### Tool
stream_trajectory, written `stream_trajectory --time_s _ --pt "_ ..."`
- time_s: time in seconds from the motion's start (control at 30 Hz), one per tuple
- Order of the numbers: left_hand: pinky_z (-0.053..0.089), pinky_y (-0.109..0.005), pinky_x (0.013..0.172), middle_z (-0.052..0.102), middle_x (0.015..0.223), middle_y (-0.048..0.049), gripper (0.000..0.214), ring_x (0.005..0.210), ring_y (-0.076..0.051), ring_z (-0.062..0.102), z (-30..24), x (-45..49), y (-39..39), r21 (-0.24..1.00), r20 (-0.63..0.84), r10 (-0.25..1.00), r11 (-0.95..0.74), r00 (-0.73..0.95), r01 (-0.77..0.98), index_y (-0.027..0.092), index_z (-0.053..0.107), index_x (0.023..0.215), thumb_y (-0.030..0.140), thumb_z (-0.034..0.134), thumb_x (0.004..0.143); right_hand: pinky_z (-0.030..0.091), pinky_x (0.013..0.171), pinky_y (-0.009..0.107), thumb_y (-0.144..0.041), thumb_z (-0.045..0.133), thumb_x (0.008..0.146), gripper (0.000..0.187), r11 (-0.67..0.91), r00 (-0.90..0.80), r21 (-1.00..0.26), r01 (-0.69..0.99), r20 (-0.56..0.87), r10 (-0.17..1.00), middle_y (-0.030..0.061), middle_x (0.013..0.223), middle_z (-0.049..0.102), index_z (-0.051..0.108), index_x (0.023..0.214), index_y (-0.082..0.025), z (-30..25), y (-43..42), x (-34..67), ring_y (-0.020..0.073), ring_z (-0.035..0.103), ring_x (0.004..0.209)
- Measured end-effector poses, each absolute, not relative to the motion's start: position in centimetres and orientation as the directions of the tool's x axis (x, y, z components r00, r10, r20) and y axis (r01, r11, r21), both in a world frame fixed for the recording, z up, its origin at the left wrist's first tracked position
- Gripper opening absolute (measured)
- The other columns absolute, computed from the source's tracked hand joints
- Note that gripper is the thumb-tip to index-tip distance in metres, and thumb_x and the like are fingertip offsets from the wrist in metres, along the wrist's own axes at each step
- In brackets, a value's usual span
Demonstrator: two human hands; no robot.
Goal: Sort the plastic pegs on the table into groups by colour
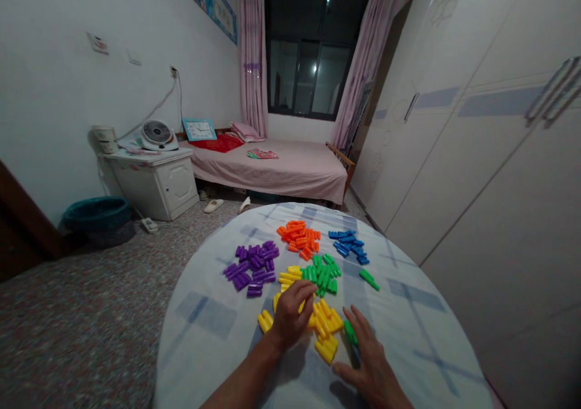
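"What's the left hand [290, 315] doing?"

"Its fingers [303, 290] are curling close together, pressing onto the yellow plastic pieces [324, 330] heaped on the round cloth-covered table [411, 342]. I can't tell whether they're gripping any."

"And the right hand [368, 360]?"

"It's spreading its fingers wide just beside a lone green piece [350, 333], though I can't tell if they're touching it."

"What's lying beyond?"

"Green pieces [321, 274], orange pieces [298, 239], blue pieces [347, 244] and purple pieces [249, 268] are sitting in separate heaps."

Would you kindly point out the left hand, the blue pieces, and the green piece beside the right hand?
Left hand [290, 315]: head view, on the back of the hand.
Blue pieces [347, 244]: head view, on the middle of the pile.
Green piece [349, 332]: head view, on its middle.
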State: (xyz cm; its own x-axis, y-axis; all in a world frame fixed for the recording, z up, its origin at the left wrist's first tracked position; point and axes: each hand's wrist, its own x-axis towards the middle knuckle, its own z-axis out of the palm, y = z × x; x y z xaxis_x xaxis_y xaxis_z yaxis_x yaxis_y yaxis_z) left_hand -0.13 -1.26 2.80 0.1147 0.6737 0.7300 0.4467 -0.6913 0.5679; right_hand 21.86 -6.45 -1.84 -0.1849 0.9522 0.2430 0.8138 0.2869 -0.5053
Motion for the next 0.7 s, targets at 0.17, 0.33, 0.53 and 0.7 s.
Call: stream_trajectory --time_s 0.17,0.33,0.53,0.7 --pt "0.040 -0.045 0.101 0.054 0.129 -0.0113 0.041 0.121 -0.025 0.049 6.1 -1.8 -2.3 0.474 0.564 0.763 -0.612 0.316 0.633 0.025 0.053 0.124 0.028 0.056 0.083 0.031 0.105 0.055 -0.052 0.074 0.056 0.097 0.361 -0.275 -0.432 0.826 0.249 0.929 0.0157 0.151 0.025 0.037 0.141 -0.024 -2.4 -6.3 20.8 0.0385 0.027 0.136" --pt "0.032 -0.057 0.105 0.032 0.148 -0.0155 0.096 0.135 -0.038 0.030 2.9 -6.1 -2.7 0.450 0.227 0.898 -0.440 0.377 0.777 0.028 0.038 0.138 0.041 0.081 0.053 0.031 0.106 0.053 -0.039 0.069 0.064 0.080 0.393 -0.270 -0.455 0.799 0.312 0.911 0.0133 0.148 0.033 0.041 0.138 -0.024 -3.5 -4.9 18.7 0.0357 0.032 0.134" --pt "0.037 -0.044 0.107 0.034 0.147 -0.0151 0.056 0.134 -0.028 0.035 -0.9 -6.5 -2.3 0.588 0.277 0.911 -0.413 0.306 0.695 0.022 0.042 0.136 0.028 0.056 0.082 0.040 0.103 0.042 -0.035 0.053 0.081 0.052 0.364 -0.139 -0.635 0.682 0.376 0.916 0.0098 0.137 0.049 0.047 0.131 -0.024 -2.4 -1.6 15.4 0.0257 0.045 0.127" --pt "0.033 -0.046 0.109 0.034 0.148 -0.0092 0.046 0.134 -0.025 0.036 1.4 -12.9 2.2 0.511 0.448 0.886 -0.364 0.120 0.779 0.025 0.043 0.133 0.036 0.045 0.089 0.033 0.107 0.048 -0.043 0.045 0.085 0.047 0.338 -0.063 -0.612 0.715 0.425 0.903 0.0086 0.135 0.051 0.050 0.127 -0.022 1.9 4.3 21.5 0.0252 0.044 0.127"
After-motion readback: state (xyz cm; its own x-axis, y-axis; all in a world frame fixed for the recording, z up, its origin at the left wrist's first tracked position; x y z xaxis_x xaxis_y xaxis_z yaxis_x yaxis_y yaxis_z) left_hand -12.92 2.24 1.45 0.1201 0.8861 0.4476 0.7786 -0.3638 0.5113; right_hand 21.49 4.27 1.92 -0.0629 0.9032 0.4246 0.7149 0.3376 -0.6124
